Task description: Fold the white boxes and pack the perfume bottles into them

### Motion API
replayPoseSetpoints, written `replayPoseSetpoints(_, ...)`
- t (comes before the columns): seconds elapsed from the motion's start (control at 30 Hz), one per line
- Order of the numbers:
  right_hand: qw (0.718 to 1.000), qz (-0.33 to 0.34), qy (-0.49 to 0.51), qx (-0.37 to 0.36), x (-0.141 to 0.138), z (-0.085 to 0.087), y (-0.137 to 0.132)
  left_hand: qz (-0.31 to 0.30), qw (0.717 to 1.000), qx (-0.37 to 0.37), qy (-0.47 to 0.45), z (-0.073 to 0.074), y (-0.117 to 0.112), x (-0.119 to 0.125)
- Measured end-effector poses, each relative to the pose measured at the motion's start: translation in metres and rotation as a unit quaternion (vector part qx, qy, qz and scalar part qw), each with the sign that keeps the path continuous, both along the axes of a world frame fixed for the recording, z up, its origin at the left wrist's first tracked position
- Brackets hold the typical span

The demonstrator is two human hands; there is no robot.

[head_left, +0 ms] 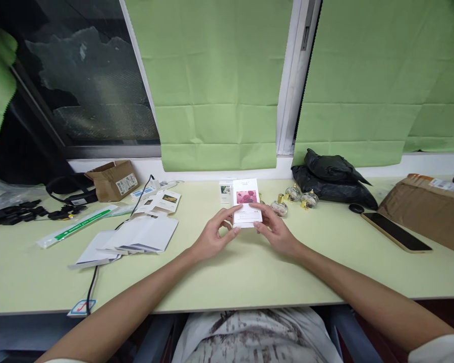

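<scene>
"Where's that white box (246, 194) with the pink flowers, going by the black bag (331, 182)?"

"Left of the bag and nearer the person, between both hands. The left hand (216, 232) is half curled, fingertips and thumb on the box's left side. The right hand (278, 232) is bent much the same way, pinching the right side."

"Firm enough?"

"Can't tell from here, nor whether its base touches the table (212, 285). It's a light grip, I'd say, mostly fingertips. If one side eased off, the box could twist or drop. Squeeze too hard and the card might dent."

"And those glass bottles (309, 199) with gold tops?"

"Just left of the bag, and the closest one sits right by the right hand's knuckles. A careless sweep that way could knock it, and rounded glass would probably roll."

"What about the other white box (226, 193)?"

"Further left of the bag than the held one, and just behind it. A forward push could topple it, if it's as light as it looks. The flattened cartons (144, 234), well left of the bag, seem out of harm's way."
</scene>
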State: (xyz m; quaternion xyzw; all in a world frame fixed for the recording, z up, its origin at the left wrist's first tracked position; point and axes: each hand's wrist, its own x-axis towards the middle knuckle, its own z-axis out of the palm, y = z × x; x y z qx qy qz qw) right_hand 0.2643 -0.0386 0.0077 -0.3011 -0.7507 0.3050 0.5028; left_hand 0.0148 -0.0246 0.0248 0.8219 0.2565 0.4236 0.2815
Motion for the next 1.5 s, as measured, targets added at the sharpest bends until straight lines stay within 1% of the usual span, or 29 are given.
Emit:
replayPoseSetpoints(0.17,1.000,-0.010,-0.016,-0.003,0.001,0.000,-0.001,-0.004,0.998,-0.053,-0.029,0.001,-0.001,0.002)
replayPoseSetpoints(0.23,0.999,-0.020,-0.028,0.007,0.003,0.000,0.000,0.000,0.998,-0.056,-0.034,0.001,-0.001,0.003)
replayPoseSetpoints(0.4,0.994,-0.033,-0.085,0.067,0.009,-0.003,0.004,0.037,0.999,-0.004,-0.033,-0.002,0.000,0.002)
replayPoseSetpoints(0.5,0.989,-0.036,-0.102,0.101,0.010,-0.005,0.005,0.053,0.998,0.026,-0.030,-0.005,0.003,-0.001)
replayPoseSetpoints(0.57,0.985,-0.051,-0.107,0.124,0.010,-0.007,0.005,0.051,0.998,0.043,-0.024,-0.007,0.004,-0.002)
replayPoseSetpoints(0.67,0.977,-0.073,-0.106,0.172,0.009,-0.010,0.006,0.030,0.997,0.069,-0.016,-0.008,0.005,-0.004)
replayPoseSetpoints(0.73,0.972,-0.075,-0.106,0.198,0.009,-0.011,0.007,0.035,0.995,0.088,-0.011,-0.009,0.005,-0.004)
replayPoseSetpoints(0.8,0.969,-0.072,-0.108,0.210,0.009,-0.010,0.007,0.049,0.993,0.108,-0.007,-0.009,0.005,-0.004)
replayPoseSetpoints(0.87,0.969,-0.068,-0.112,0.211,0.009,-0.008,0.006,0.044,0.992,0.117,-0.005,-0.010,0.004,-0.003)
replayPoseSetpoints(0.93,0.969,-0.061,-0.118,0.208,0.008,-0.005,0.004,0.030,0.993,0.105,-0.031,-0.009,0.003,-0.001)
replayPoseSetpoints(1.0,0.968,-0.051,-0.133,0.205,0.008,-0.003,0.002,0.027,0.995,0.068,-0.074,-0.009,0.002,0.001)
replayPoseSetpoints(1.07,0.967,-0.047,-0.152,0.199,0.007,-0.003,0.000,0.045,0.994,0.031,-0.097,-0.008,0.003,0.004)
replayPoseSetpoints(1.13,0.967,-0.058,-0.155,0.192,0.005,-0.005,0.000,0.081,0.993,0.028,-0.078,-0.007,0.006,0.003)
replayPoseSetpoints(1.2,0.969,-0.073,-0.133,0.193,0.004,-0.008,0.001,0.118,0.990,0.069,-0.045,-0.007,0.011,-0.001)
replayPoseSetpoints(1.27,0.971,-0.075,-0.103,0.201,0.002,-0.009,0.003,0.141,0.981,0.129,-0.022,-0.006,0.016,-0.007)
replayPoseSetpoints(1.37,0.973,-0.079,-0.076,0.201,0.001,-0.007,0.006,0.151,0.969,0.197,-0.007,-0.004,0.022,-0.018)
replayPoseSetpoints(1.5,0.972,-0.095,-0.077,0.200,0.002,-0.002,0.005,0.146,0.961,0.236,0.012,-0.002,0.026,-0.026)
